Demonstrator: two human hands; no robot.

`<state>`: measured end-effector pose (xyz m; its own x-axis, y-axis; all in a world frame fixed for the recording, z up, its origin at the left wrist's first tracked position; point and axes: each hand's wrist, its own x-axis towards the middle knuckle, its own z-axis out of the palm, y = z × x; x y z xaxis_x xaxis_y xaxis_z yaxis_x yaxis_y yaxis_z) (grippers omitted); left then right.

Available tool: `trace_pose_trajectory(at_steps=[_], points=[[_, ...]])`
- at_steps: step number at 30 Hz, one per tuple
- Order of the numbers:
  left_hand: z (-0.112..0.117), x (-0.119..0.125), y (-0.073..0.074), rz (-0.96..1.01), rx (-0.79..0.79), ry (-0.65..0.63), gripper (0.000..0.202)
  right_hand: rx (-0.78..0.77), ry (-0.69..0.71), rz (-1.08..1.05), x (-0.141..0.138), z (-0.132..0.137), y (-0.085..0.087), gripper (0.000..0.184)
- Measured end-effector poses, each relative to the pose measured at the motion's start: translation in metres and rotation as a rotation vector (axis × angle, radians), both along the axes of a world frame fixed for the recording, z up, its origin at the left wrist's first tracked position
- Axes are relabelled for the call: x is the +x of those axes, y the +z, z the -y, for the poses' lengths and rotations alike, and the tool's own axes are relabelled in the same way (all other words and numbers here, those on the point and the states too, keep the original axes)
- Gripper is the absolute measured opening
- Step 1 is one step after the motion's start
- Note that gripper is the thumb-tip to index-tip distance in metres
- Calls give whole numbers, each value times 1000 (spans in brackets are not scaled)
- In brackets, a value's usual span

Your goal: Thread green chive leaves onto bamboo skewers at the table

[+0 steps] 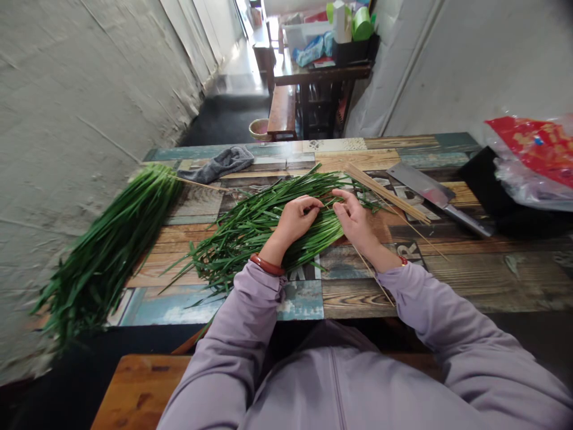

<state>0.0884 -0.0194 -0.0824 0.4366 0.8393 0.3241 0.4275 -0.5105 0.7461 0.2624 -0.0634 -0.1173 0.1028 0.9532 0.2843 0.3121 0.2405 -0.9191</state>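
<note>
A loose pile of green chive leaves (250,230) lies across the patchwork wooden table (447,280) in front of me. My left hand (295,221) rests on the pile with its fingers curled, pinching a few leaves. My right hand (356,221) is beside it, fingers bent and pinching at the same leaves near their ends. A thin bamboo skewer (371,272) runs under my right wrist. A bundle of bamboo skewers (387,194) lies just beyond my right hand.
A bigger heap of chives (111,239) lies at the table's left end by the wall. A cleaver (436,194), a black tray (492,191) and plastic bags (532,161) sit to the right. A grey cloth (219,164) lies at the far edge. A bench (134,391) is below me.
</note>
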Motion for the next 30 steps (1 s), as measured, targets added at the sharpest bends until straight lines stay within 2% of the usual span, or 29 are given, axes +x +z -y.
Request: trace_pose_trajectory(at_steps=[6, 13, 18, 21, 25, 30], points=[[-1, 0, -1, -14, 6, -27, 19, -15, -13, 10, 0, 0, 2, 41], [2, -2, 3, -39, 9, -104, 21, 40, -76, 26, -1, 2, 7, 45], [2, -3, 4, -51, -5, -38, 23, 25, -74, -31, 1, 4, 7, 54], [1, -4, 4, -121, 29, 7, 21, 8, -57, -24, 2, 5, 9, 56], [1, -6, 5, -208, 68, 50, 22, -12, -43, -28, 0, 4, 12, 51], [2, -7, 6, -264, 98, 81, 18, -72, -27, -57, -2, -3, 3, 41]])
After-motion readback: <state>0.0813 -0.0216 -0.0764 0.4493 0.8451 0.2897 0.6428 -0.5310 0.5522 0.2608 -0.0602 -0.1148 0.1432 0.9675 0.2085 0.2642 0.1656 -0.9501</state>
